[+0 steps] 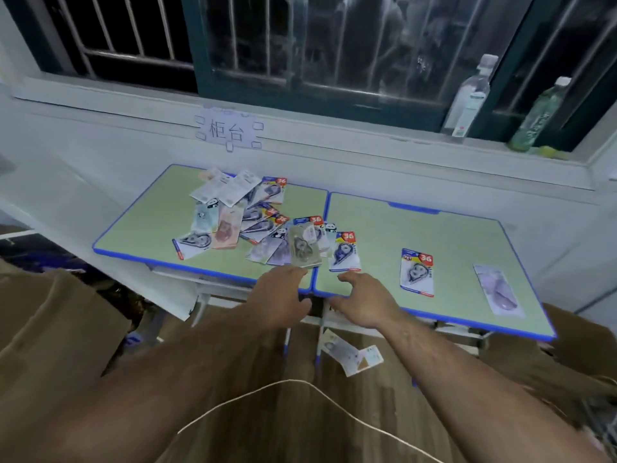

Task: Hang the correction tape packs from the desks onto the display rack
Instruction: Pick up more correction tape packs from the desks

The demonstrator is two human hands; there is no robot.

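Correction tape packs (230, 228) are strewn in a heap across the left desk (140, 228), and others are laid apart on the right desk (450, 235). The left hand (283, 295) is held at the near edge beside a grey pack (304, 248), fingers loosely bent, nothing grasped; whether they touch cannot be told. The right hand (364, 302) is spread and empty just below a red-topped pack (345, 252). Two bottles (470, 95) are stood on the windowsill (334, 128).

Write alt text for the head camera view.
A bare left hand and right hand reach empty toward carded correction tape packs heaped on the left of two green-topped, blue-edged desks; a few more packs lie singly on the right desk.
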